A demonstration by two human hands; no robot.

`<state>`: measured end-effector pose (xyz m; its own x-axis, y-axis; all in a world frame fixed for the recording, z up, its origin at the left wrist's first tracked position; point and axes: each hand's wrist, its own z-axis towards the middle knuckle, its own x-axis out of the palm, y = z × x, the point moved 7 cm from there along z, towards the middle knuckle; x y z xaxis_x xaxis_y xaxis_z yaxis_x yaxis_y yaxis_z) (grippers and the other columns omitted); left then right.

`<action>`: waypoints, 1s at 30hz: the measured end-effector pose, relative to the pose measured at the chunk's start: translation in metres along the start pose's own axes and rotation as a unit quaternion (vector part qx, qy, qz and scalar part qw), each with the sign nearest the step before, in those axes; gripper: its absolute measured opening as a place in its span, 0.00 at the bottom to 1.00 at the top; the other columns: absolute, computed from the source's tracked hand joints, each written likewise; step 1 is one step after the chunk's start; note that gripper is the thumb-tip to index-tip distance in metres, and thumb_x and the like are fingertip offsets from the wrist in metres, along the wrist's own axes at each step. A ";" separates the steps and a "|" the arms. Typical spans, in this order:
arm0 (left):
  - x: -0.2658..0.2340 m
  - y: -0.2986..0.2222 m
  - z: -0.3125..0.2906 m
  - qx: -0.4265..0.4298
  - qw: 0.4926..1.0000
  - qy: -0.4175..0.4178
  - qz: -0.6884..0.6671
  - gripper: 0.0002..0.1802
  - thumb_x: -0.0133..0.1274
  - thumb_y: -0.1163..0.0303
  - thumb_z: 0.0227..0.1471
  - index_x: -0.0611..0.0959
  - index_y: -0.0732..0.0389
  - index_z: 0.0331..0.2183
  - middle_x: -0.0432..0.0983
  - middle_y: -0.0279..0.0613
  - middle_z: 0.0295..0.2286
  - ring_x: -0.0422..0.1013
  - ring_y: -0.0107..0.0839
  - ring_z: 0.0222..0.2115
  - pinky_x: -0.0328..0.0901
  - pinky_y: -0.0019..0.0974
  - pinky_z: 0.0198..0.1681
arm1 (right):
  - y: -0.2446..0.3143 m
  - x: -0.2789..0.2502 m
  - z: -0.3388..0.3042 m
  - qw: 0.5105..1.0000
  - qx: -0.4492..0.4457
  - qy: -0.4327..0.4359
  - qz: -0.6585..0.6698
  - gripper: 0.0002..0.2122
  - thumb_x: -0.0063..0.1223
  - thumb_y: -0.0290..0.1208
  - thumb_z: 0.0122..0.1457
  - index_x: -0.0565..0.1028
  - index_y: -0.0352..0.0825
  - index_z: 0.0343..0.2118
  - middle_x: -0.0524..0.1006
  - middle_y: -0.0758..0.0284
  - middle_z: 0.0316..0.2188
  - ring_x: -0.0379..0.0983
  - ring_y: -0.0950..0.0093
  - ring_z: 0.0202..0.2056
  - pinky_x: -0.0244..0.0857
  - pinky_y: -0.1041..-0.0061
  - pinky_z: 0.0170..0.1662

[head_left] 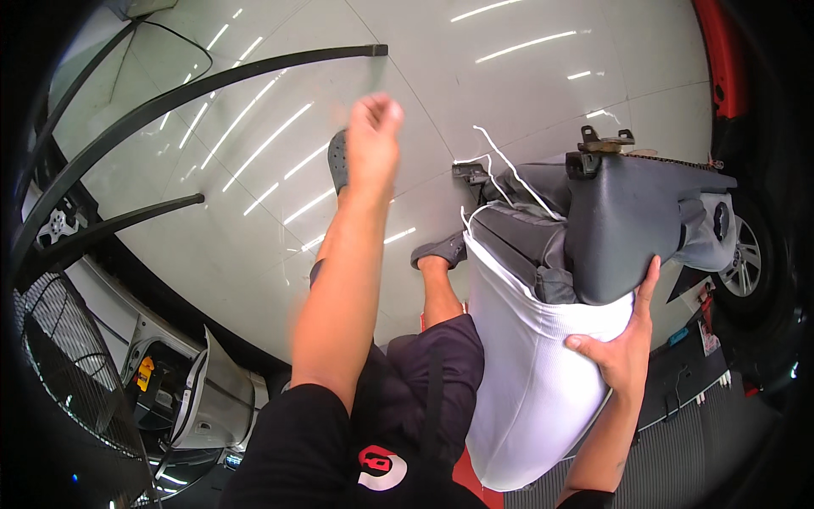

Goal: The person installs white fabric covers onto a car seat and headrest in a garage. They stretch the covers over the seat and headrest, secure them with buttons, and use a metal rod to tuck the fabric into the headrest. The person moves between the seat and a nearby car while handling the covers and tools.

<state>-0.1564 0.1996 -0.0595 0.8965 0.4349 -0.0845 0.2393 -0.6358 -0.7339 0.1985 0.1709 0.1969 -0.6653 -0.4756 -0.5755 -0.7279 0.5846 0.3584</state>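
A grey leather car seat (623, 229) lies on my right, its lower part inside a white ribbed cloth cover (534, 390). My right hand (623, 343) grips the edge where they meet, thumb on the white cloth and fingers along the grey leather. Loose white cords (517, 174) trail from the seat's far left side. Stretched out ahead over the floor, my left hand (373, 123) is closed and slightly blurred; whatever its curled fingers might hold is hidden. Metal brackets (602, 140) stick out of the seat's far end.
Long black curved bars (212, 81) reach in from the left, above a wire-guarded fan (64, 365). A grey panelled piece (216, 394) stands at lower left. Past the seat on the right are a car wheel (746, 254) and red bodywork (719, 64). The tiled floor (475, 85) is glossy.
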 end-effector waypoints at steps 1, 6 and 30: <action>0.004 0.032 -0.014 -0.059 0.997 0.044 0.017 0.22 0.57 0.67 0.61 0.75 0.61 0.54 0.77 0.42 0.48 0.70 0.32 0.50 0.61 0.42 0.59 | 0.001 -0.001 0.000 1.000 0.004 -0.003 0.002 0.77 0.83 0.56 0.23 0.38 0.39 0.75 0.71 0.47 0.60 0.70 0.56 0.60 0.60 0.64 0.65; 0.047 0.212 -0.080 -0.227 0.937 0.231 0.132 0.26 0.58 0.67 0.60 0.75 0.58 0.58 0.78 0.49 0.51 0.74 0.38 0.52 0.67 0.41 0.56 | 0.007 0.001 0.001 1.000 -0.011 0.001 0.000 0.77 0.83 0.55 0.23 0.39 0.38 0.75 0.70 0.48 0.61 0.69 0.56 0.61 0.58 0.64 0.66; 0.052 -0.012 0.039 -0.193 0.927 0.187 -0.260 0.19 0.58 0.70 0.59 0.73 0.58 0.50 0.74 0.44 0.38 0.73 0.31 0.38 0.70 0.40 0.46 | -0.001 0.001 0.002 0.999 -0.030 -0.023 0.022 0.77 0.82 0.60 0.21 0.42 0.37 0.75 0.70 0.43 0.60 0.70 0.53 0.60 0.62 0.62 0.64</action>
<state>-0.1275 0.2547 -0.0817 0.6717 0.5416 0.5055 0.7266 -0.6146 -0.3070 0.1988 0.1717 0.1948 -0.6890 -0.4193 -0.5911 -0.7081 0.5632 0.4259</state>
